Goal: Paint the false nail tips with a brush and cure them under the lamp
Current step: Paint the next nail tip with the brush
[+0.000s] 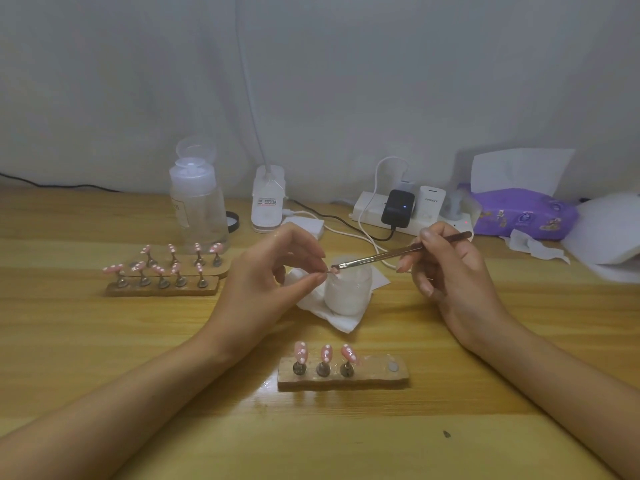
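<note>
Pinching one nail tip (333, 270) at frame centre between my left hand's (277, 268) thumb and forefinger, I touch it with the brush (381, 255) that my right hand (446, 268) grips. Tips on the left stands (162, 288) and the lower-centre stand (367, 379) look painted, though they are blurry; curing probably remains.

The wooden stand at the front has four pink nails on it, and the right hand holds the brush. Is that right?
Not quite. The head view shows three pink nails on the wooden stand at the front, not four; the spot at its right end has no nail. The right hand does hold the brush.
</note>
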Action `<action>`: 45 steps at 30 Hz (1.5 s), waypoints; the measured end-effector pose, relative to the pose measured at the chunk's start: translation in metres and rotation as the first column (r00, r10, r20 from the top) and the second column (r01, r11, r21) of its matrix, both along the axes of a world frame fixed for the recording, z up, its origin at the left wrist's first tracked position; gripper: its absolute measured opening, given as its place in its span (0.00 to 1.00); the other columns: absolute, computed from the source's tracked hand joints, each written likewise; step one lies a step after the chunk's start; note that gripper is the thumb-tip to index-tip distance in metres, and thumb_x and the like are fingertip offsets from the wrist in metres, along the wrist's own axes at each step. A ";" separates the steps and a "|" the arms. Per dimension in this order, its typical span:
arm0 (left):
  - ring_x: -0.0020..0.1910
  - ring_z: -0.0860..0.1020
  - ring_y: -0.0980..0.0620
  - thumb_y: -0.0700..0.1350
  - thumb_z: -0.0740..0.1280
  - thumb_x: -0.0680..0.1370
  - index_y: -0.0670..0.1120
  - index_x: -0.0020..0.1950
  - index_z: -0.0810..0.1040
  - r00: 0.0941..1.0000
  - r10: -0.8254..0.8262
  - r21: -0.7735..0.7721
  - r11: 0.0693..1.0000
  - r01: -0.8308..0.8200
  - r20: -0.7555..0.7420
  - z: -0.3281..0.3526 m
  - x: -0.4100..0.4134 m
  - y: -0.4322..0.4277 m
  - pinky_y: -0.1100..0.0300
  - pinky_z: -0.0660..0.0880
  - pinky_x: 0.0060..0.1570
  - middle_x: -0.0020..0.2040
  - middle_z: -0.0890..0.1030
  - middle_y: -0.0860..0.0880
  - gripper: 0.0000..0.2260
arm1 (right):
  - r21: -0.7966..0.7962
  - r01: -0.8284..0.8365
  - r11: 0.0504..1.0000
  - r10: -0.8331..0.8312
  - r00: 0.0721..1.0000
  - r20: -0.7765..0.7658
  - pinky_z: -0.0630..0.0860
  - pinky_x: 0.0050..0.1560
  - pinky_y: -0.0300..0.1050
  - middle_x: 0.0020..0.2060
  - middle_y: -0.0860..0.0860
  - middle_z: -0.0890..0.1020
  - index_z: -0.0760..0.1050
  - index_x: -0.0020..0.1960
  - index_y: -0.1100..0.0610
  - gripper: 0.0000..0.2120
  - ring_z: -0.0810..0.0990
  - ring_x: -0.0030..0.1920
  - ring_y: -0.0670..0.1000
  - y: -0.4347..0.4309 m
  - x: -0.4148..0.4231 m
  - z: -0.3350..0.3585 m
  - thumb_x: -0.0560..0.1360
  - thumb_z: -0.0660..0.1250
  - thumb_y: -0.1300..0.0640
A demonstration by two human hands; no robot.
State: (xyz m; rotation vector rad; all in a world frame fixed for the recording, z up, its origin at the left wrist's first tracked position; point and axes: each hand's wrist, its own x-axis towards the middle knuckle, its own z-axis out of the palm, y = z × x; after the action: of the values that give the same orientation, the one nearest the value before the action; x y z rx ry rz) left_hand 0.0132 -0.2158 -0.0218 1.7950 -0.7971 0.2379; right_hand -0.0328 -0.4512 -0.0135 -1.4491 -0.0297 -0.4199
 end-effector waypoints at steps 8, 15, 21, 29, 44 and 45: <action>0.49 0.83 0.55 0.41 0.74 0.74 0.49 0.48 0.82 0.998 -0.004 -0.008 1.000 0.004 -0.057 -0.001 0.002 0.000 0.48 0.79 0.41 0.46 0.85 0.55 0.05 | 0.057 0.032 0.998 -0.033 0.999 0.005 0.56 0.25 0.40 0.30 0.53 0.82 0.69 0.40 0.55 0.12 0.66 0.21 0.46 0.000 -0.001 0.001 0.82 0.58 0.57; 0.49 0.83 0.55 0.41 0.74 0.74 0.50 0.46 0.84 0.996 0.007 0.011 1.000 -0.006 -0.089 -0.002 0.006 0.000 0.49 0.81 0.50 0.46 0.85 0.55 0.04 | 0.111 0.060 0.992 -0.058 0.998 -0.023 0.52 0.27 0.44 0.28 0.52 0.81 0.69 0.41 0.55 0.11 0.66 0.21 0.45 0.000 0.000 0.002 0.82 0.58 0.57; 0.50 0.81 0.62 0.43 0.73 0.74 0.51 0.46 0.82 0.998 0.063 0.111 0.992 -0.066 0.028 -0.003 0.006 -0.001 0.70 0.74 0.46 0.48 0.83 0.57 0.03 | 0.126 0.051 0.991 -0.049 0.999 -0.018 0.55 0.25 0.41 0.29 0.53 0.82 0.70 0.41 0.55 0.12 0.66 0.21 0.46 -0.002 0.000 0.001 0.82 0.58 0.56; 0.47 0.80 0.59 0.54 0.71 0.73 0.54 0.45 0.82 0.995 0.092 0.112 0.989 -0.096 0.041 0.002 0.000 -0.002 0.40 0.74 0.58 0.46 0.83 0.61 0.06 | 0.101 0.030 0.994 -0.029 0.999 -0.014 0.60 0.24 0.37 0.29 0.52 0.82 0.70 0.40 0.55 0.11 0.67 0.21 0.46 0.000 0.000 0.002 0.82 0.59 0.57; 0.38 0.73 0.55 0.47 0.73 0.74 0.54 0.44 0.82 0.991 0.101 0.093 0.990 -0.109 0.092 -0.003 0.002 0.001 0.57 0.73 0.45 0.45 0.83 0.60 0.01 | 0.028 -0.007 1.000 0.007 1.000 -0.020 0.60 0.23 0.36 0.31 0.54 0.83 0.70 0.40 0.54 0.09 0.68 0.22 0.46 0.002 -0.001 0.002 0.78 0.62 0.53; 0.38 0.72 0.55 0.47 0.73 0.74 0.53 0.44 0.82 0.990 0.102 0.093 0.990 -0.110 0.096 -0.003 0.002 0.001 0.57 0.73 0.45 0.44 0.82 0.60 0.02 | 0.033 0.014 0.999 -0.013 0.999 -0.032 0.60 0.23 0.36 0.31 0.54 0.83 0.70 0.40 0.54 0.10 0.68 0.22 0.46 0.002 -0.001 0.002 0.80 0.61 0.55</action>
State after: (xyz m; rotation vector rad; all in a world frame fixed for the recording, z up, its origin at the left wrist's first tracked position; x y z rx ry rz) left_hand 0.0157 -0.2146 -0.0245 1.9326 -0.7893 0.3578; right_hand -0.0338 -0.4495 -0.0117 -1.4238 0.0128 -0.4061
